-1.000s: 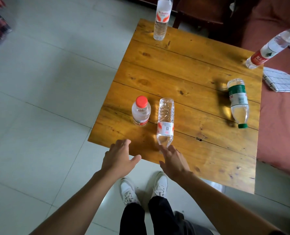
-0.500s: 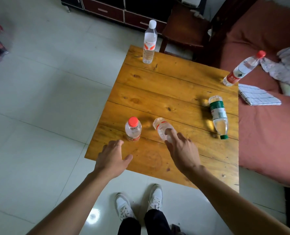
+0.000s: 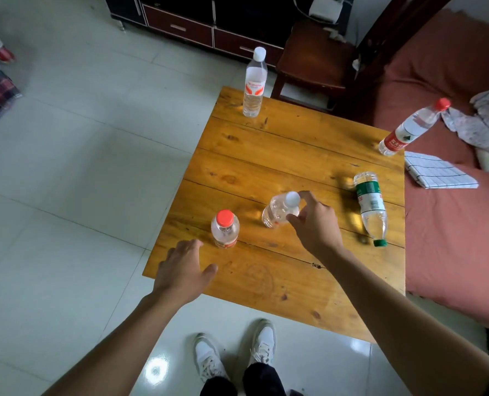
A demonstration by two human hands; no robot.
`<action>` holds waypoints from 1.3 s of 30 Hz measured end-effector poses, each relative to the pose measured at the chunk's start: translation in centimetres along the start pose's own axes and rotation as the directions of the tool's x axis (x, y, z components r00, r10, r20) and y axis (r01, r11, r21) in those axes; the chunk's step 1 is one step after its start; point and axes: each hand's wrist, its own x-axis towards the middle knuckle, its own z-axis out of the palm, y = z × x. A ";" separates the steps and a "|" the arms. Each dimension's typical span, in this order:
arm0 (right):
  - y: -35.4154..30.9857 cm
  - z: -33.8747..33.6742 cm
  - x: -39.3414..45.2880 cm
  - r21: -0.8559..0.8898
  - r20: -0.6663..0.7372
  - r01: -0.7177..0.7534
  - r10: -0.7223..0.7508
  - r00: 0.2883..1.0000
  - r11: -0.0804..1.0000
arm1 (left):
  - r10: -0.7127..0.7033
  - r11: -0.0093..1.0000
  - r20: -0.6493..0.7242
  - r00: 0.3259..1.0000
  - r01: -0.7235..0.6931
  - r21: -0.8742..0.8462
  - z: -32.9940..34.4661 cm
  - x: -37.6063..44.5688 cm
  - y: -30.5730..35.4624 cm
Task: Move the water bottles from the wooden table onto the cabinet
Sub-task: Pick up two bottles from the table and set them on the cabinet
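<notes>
Left hand point(image 3: 184, 270) hovers open and empty just short of the red-capped bottle point(image 3: 225, 228) on the table point(image 3: 280, 161) — right hand point(image 3: 313, 224) pinches the tilted white-capped bottle point(image 3: 279, 208) near its neck, likely to slip or topple.

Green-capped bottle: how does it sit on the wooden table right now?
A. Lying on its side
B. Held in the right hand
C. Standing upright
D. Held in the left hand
A. The green-capped bottle lies flat on the wooden table, untouched by either hand.
</notes>
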 end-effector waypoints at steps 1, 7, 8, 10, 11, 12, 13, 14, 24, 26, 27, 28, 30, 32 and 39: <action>0.3 0.0 0.2 0.004 0.017 -0.007 0.007 1.000 1.000 | -0.001 1.000 0.000 1.000 0.001 0.003 0.0 0.1 0.1; 1.2 0.4 -0.1 -0.035 0.049 -0.006 0.007 0.999 0.999 | 0.002 1.000 -0.015 1.000 -0.002 -0.007 -0.1 0.8 0.5; 1.3 0.6 -0.1 -0.034 0.052 -0.013 0.014 0.999 0.999 | 0.001 1.000 -0.015 1.000 -0.002 -0.009 -0.1 0.9 0.5; 1.5 0.8 0.0 -0.014 0.050 -0.037 0.038 0.998 0.999 | 0.001 1.000 -0.016 1.000 -0.002 -0.017 0.0 1.0 0.5; 1.6 1.0 0.1 0.003 0.048 -0.052 0.051 0.998 0.999 | 0.001 1.000 -0.020 1.000 -0.002 -0.021 0.0 1.1 0.5; 1.6 1.1 0.2 0.022 0.048 -0.065 0.064 0.997 0.998 | 0.000 1.000 -0.024 1.000 0.000 -0.027 0.1 1.2 0.4; 1.5 1.3 0.4 0.039 0.046 -0.071 0.069 0.997 0.997 | -0.003 0.999 -0.027 1.000 0.002 -0.032 0.2 1.2 0.3; 1.4 1.5 0.5 0.053 0.044 -0.068 0.066 0.997 0.996 | -0.004 0.999 -0.029 1.000 0.003 -0.038 0.2 1.3 0.2; 0.9 3.0 1.4 0.262 0.019 -0.087 0.085 0.996 0.961 | 0.044 0.957 -0.102 0.994 -0.071 -0.283 0.9 2.7 0.6; 0.9 3.3 1.7 0.296 0.014 -0.091 0.091 0.996 0.951 | 0.057 0.922 -0.149 0.987 -0.109 -0.371 1.2 3.3 0.9; 0.9 3.5 1.9 0.313 0.012 -0.096 0.097 0.995 0.945 | 0.058 0.906 -0.177 0.982 -0.127 -0.405 1.5 3.7 1.0; 0.9 3.6 2.1 0.335 0.010 -0.104 0.106 0.994 0.936 | 0.057 0.892 -0.203 0.978 -0.142 -0.430 1.7 4.1 1.2; 0.9 4.4 2.7 0.389 0.005 -0.116 0.124 0.992 0.914 | 0.040 0.867 -0.249 0.968 -0.158 -0.473 2.6 5.0 1.4; 0.8 4.6 2.7 0.441 -0.019 -0.122 0.145 0.989 0.889 | 0.032 0.847 -0.297 0.954 -0.184 -0.499 3.2 5.3 1.7; 0.9 6.7 3.5 0.485 -0.086 -0.073 0.130 0.988 0.871 | 0.018 0.836 -0.374 0.927 -0.219 -0.503 5.2 6.3 1.6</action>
